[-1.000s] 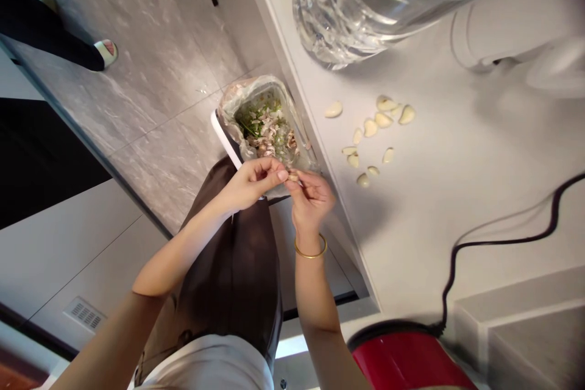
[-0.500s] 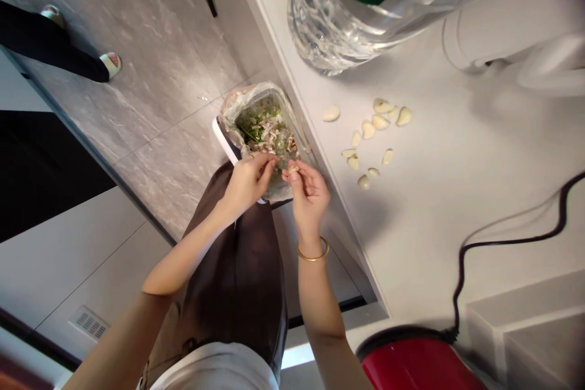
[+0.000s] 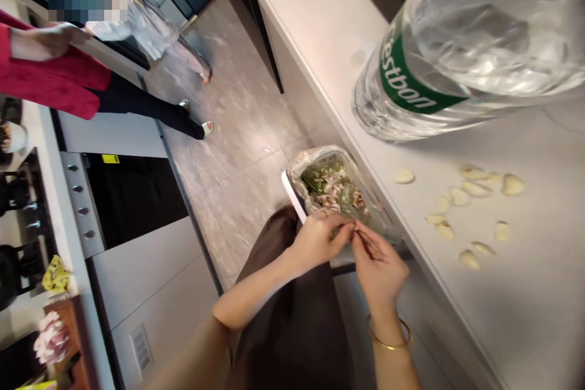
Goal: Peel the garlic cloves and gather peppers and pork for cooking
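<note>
Above the near edge of a lined bin, my left hand [image 3: 321, 235] and my right hand [image 3: 380, 262] meet fingertip to fingertip, both pinched closed. Between them is a small garlic clove, almost wholly hidden by the fingers now; it showed in my right fingers a moment earlier. The bin [image 3: 292, 196] has a clear plastic liner and holds green scraps and papery garlic skins [image 3: 336, 186]. To the right, several peeled garlic cloves [image 3: 459, 197] lie scattered on the white counter [image 3: 439, 311], with one clove [image 3: 404, 176] nearer its edge.
A large water bottle [image 3: 425, 67] with a green label lies on the counter beyond the cloves. Across the tiled floor [image 3: 237, 152], a person in a red top [image 3: 59, 79] stands by the stove counter and oven [image 3: 132, 195]. Another person's leg [image 3: 192, 61] shows behind.
My view has swung left and up, bringing the person in red and the stove into sight. My hands have come together; half a second ago their fingertips were apart.
</note>
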The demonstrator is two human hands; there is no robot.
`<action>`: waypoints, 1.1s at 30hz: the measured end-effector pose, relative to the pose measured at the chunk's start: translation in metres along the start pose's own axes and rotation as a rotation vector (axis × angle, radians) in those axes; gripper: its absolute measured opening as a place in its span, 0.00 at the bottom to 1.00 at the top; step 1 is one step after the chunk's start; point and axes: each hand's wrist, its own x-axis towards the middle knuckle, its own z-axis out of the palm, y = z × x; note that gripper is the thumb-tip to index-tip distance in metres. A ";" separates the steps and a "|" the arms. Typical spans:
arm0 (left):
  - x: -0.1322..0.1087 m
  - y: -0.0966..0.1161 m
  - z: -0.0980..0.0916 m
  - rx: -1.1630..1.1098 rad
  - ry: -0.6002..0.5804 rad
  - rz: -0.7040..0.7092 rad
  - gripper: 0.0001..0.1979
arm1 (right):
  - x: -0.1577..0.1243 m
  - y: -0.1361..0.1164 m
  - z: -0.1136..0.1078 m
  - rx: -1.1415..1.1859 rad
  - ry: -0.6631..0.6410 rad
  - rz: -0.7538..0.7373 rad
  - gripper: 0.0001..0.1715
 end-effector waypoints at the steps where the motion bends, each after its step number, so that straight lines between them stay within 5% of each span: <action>1: 0.000 -0.001 0.001 0.013 0.002 0.034 0.08 | 0.000 0.000 0.000 -0.005 0.019 -0.012 0.15; 14: -0.004 -0.011 -0.001 0.123 0.068 0.163 0.08 | -0.006 -0.016 0.009 0.025 0.062 -0.039 0.14; 23: -0.018 -0.031 -0.019 0.130 0.193 -0.113 0.05 | -0.002 -0.031 0.016 0.276 0.168 0.090 0.17; 28: -0.015 -0.025 -0.023 0.087 0.170 -0.075 0.09 | 0.002 -0.028 0.016 0.318 -0.013 0.116 0.15; 33: -0.011 -0.005 -0.018 -0.089 0.132 0.007 0.10 | 0.000 -0.026 0.019 0.225 -0.047 0.064 0.14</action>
